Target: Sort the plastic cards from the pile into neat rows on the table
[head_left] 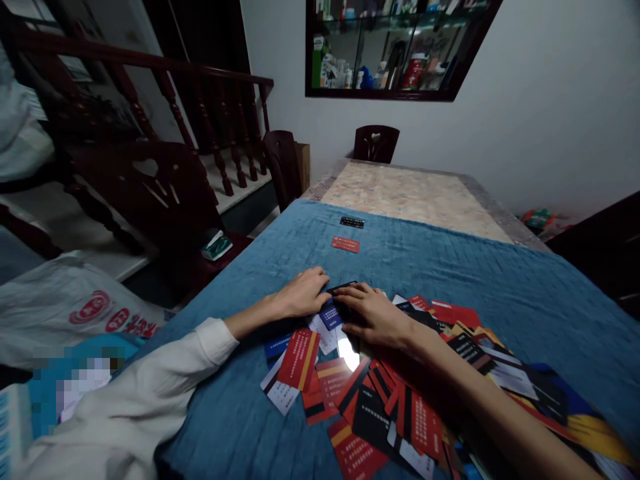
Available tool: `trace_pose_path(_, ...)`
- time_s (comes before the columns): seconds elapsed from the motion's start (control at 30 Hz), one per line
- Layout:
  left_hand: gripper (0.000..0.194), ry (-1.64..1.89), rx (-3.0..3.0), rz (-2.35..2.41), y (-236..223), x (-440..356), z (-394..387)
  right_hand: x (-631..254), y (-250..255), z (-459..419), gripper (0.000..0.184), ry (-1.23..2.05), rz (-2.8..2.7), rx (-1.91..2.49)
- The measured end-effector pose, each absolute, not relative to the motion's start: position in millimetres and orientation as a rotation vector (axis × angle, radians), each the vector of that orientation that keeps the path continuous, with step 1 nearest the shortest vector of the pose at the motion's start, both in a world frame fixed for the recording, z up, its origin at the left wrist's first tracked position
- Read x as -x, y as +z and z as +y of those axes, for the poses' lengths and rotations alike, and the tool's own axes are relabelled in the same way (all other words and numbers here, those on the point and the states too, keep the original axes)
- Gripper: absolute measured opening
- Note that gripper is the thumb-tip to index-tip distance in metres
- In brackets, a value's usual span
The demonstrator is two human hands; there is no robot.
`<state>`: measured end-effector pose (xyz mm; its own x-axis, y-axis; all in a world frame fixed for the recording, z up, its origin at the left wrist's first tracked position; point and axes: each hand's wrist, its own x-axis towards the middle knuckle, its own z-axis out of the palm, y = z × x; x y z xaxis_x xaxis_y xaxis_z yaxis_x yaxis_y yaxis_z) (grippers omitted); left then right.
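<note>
My left hand (303, 293) lies low over the blue cloth, fingers stretched forward, its thumb by the edge of a black card (345, 286). My right hand (377, 315) reaches over the pile with its fingers spread, fingertips resting on that black card. Just below the fingertips is a dark blue card (331, 316) with white print. A glossy card (349, 350) reflects bright light under the right hand. Nearer me lie a red card with a gold stripe (300, 360) and several overlapping red, black and white cards. My right palm and forearm hide part of the pile.
Farther up the blue cloth (240, 293) lie a red card (345, 244) and a black card (352, 222). More cards (505, 370) spread to the right. A chair (150, 180) with a tissue pack (217, 246) and a white plastic bag (75, 307) stand at left.
</note>
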<state>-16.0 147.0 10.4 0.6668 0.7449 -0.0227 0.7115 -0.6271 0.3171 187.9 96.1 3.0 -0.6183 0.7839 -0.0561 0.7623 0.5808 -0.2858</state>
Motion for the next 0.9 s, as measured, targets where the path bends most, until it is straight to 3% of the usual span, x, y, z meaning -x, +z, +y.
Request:
trace_pose_path(0.17, 0.027, 0.224, -2.537, 1.104, 12.5, 14.5, 133.3, -192.7, -2.9, 95.3, 0.054, 0.41, -2.674, 1.364)
trace_pose_path(0.4, 0.045, 0.145, -2.6, 1.06, 15.6, 14.2, 116.0, -196.6, -12.0, 97.7, 0.048, 0.36, -2.618, 1.322)
trace_pose_path(0.7, 0.035, 0.093, -2.654, 1.079, 13.8, 14.2, 116.2, -198.0, -13.2, 98.8, 0.036, 0.268, -2.598, 1.237)
trace_pose_path(0.9, 0.032, 0.107, -2.7, 1.094, 12.9, 19.3, 119.1, -197.3, -13.1, 94.5, 0.045, 0.304, -2.553, 1.246)
